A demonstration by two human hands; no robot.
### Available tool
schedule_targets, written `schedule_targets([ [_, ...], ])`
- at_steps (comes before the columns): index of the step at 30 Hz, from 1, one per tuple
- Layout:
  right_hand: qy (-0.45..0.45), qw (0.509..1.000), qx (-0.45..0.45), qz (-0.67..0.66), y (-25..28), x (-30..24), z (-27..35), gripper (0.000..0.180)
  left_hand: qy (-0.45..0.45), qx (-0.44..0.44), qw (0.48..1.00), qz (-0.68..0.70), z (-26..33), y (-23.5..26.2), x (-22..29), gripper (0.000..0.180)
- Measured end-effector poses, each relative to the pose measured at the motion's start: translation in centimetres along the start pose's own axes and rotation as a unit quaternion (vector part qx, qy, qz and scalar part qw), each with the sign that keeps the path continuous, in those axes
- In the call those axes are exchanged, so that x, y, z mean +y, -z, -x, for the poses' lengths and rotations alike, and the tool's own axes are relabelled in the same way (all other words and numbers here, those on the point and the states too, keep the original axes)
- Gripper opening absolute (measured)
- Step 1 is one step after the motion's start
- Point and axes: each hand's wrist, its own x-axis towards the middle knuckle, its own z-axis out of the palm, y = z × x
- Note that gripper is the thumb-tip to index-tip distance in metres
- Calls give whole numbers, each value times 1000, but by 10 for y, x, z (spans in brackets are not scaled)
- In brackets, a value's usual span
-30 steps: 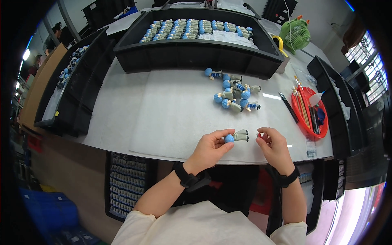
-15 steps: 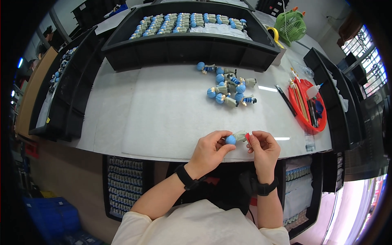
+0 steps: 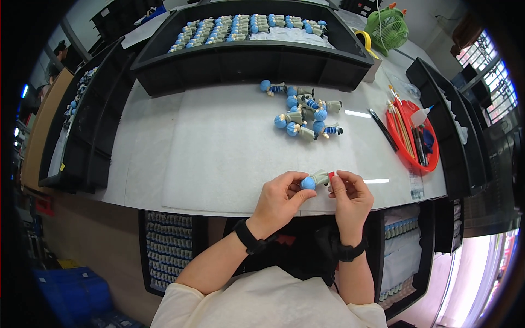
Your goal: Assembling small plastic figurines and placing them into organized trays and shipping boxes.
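Note:
My left hand (image 3: 281, 199) pinches a small toy figure (image 3: 313, 180) with a blue round head and a grey-green body, held just above the near edge of the white work mat (image 3: 219, 147). My right hand (image 3: 350, 198) is closed on the figure's other end, with a small red piece (image 3: 331, 174) showing at its fingertips. Both wrists wear black bands. A loose heap of several similar blue-headed figures (image 3: 303, 113) lies on the mat farther back, apart from my hands.
A large black tray (image 3: 251, 52) at the back holds rows of finished figures. Black bins (image 3: 82, 126) line the left side, more stand at the right. A red dish (image 3: 414, 136) with brushes and tools sits at right, a black pen (image 3: 381, 129) beside it. A green fan (image 3: 395, 24) stands far right.
Both hands have stayed at the near table edge with the figure between them; the right hand's fingers have closed in on the figure's end. The view has shifted slightly.

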Motion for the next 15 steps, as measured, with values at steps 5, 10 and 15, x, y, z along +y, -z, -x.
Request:
schedule_targets([
  [5, 22, 999, 6, 37, -5, 1, -2, 9, 1, 2, 1000, -2, 0, 0, -2, 26],
  [10, 142, 978, -31, 147, -7, 8, 2, 9, -4, 2, 1000, -3, 1, -1, 0, 25],
  [15, 170, 972, 2, 162, -4, 0, 1, 7, -18, 9, 1000, -18, 0, -2, -1, 24],
])
